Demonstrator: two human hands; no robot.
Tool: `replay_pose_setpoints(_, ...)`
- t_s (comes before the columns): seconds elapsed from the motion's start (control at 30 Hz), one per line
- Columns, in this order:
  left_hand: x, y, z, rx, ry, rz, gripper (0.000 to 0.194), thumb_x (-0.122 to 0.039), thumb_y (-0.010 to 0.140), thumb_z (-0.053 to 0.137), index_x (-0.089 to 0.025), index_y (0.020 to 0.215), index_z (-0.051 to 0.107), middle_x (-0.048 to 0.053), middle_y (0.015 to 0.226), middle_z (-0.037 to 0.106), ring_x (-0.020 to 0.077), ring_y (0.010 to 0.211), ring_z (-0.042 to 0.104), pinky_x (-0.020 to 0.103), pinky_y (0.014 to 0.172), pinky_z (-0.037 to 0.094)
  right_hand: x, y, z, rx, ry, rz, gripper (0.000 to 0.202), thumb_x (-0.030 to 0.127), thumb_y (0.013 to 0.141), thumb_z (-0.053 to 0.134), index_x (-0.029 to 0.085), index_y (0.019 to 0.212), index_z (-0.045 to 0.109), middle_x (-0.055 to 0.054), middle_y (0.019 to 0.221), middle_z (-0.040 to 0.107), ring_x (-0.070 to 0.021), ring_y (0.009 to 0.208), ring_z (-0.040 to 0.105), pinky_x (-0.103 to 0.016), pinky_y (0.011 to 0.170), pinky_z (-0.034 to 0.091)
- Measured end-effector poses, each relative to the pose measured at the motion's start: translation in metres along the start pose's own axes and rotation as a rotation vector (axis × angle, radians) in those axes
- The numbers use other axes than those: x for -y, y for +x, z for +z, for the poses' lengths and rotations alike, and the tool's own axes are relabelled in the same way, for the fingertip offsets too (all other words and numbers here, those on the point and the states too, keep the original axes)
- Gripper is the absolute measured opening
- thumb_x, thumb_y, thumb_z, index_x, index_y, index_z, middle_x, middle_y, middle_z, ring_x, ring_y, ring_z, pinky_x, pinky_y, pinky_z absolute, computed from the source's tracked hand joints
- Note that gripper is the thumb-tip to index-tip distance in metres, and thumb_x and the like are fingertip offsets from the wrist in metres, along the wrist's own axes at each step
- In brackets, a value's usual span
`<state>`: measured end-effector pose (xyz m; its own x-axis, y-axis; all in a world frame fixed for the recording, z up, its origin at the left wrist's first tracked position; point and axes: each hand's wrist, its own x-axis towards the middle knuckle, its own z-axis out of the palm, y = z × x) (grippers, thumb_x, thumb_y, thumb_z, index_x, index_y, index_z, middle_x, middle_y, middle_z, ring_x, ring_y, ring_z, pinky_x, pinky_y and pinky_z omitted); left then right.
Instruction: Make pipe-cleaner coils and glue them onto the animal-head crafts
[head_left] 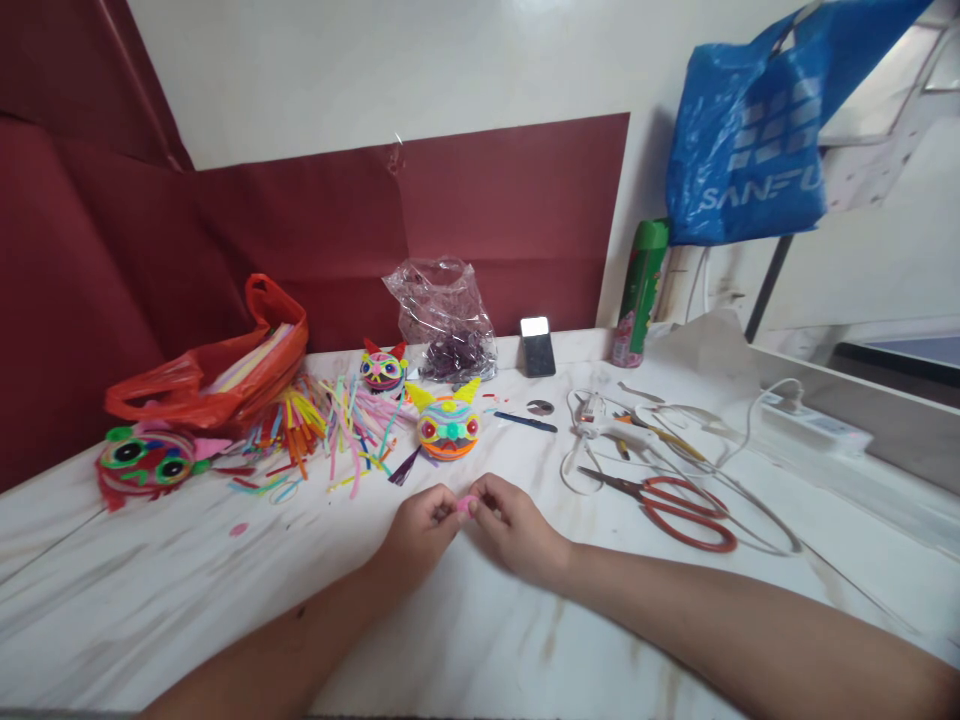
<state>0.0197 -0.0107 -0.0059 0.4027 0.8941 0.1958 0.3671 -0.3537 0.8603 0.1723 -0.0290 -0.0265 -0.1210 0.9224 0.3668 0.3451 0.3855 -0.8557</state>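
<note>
Between the fingertips of my left hand (pixel 426 520) and my right hand (pixel 519 525) is a small pink piece (pixel 466 504). Both hands pinch it just above the table; its exact shape is partly covered by the fingers. Directly beyond them stands a yellow and orange animal head (pixel 448 428) with red eyes and yellow ears, apparently made of wound pipe cleaners. A smaller head (pixel 384 368) with red ears sits behind it. At the left lies a red and pink head (pixel 154 460) with green-rimmed eyes. A flat pink disc (pixel 238 529) rests on the table left of my hands.
Bundles of coloured pipe cleaners (pixel 300 425) spill beside a red plastic bag (pixel 202 375). To the right are red-handled scissors (pixel 686 512), a white glue gun (pixel 615 428) with looping cord, and a power strip (pixel 816 428). A phone (pixel 538 350) and green can (pixel 641 295) stand behind.
</note>
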Motion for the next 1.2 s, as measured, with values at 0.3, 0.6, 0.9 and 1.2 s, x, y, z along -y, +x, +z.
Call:
replay_pose_setpoints(0.3,-0.0029,-0.0003,-0.0004,-0.012,0.016,0.013,0.023,-0.036,0.072,0.054,-0.017,0.060,0.048,-0.003,0.058,0.044,0.0113,0.058,0.040,0.022,0.056,0.034,-0.0022,0.0005,0.0014,-0.003,-0.002,0.003,0.015,0.029,0.083,0.044,0.019,0.073,0.047,0.001,0.065,0.047,-0.0128,0.061,0.042,-0.026,0.057,0.035)
replay_pose_setpoints(0.6,0.0001,0.0002,-0.0002,0.000,0.024,0.015,0.020,-0.034,0.074,0.052,-0.017,0.063,0.048,-0.003,0.060,0.044,0.0113,0.060,0.041,0.023,0.058,0.034,-0.0026,-0.0003,0.0008,0.006,-0.004,0.003,0.014,0.029,0.083,0.044,0.019,0.074,0.048,0.001,0.065,0.048,-0.0127,0.061,0.042,-0.025,0.057,0.035)
replay_pose_setpoints(0.9,0.0016,-0.0002,0.0003,0.014,0.011,0.007,0.023,-0.035,0.075,0.053,-0.016,0.063,0.047,-0.004,0.059,0.043,0.0105,0.059,0.040,0.022,0.057,0.033,-0.0025,0.0004,0.0006,0.012,0.000,0.011,0.014,0.028,0.083,0.044,0.018,0.074,0.048,0.001,0.066,0.047,-0.0130,0.061,0.041,-0.026,0.057,0.034)
replay_pose_setpoints(1.2,0.0023,0.0005,-0.0002,0.010,0.006,0.017,0.021,-0.033,0.074,0.053,-0.017,0.063,0.047,-0.004,0.059,0.043,0.0104,0.058,0.040,0.022,0.055,0.033,-0.0040,0.0002,0.0012,0.011,0.005,0.015,0.014,0.029,0.083,0.044,0.018,0.074,0.048,0.001,0.066,0.047,-0.0134,0.062,0.041,-0.026,0.058,0.035)
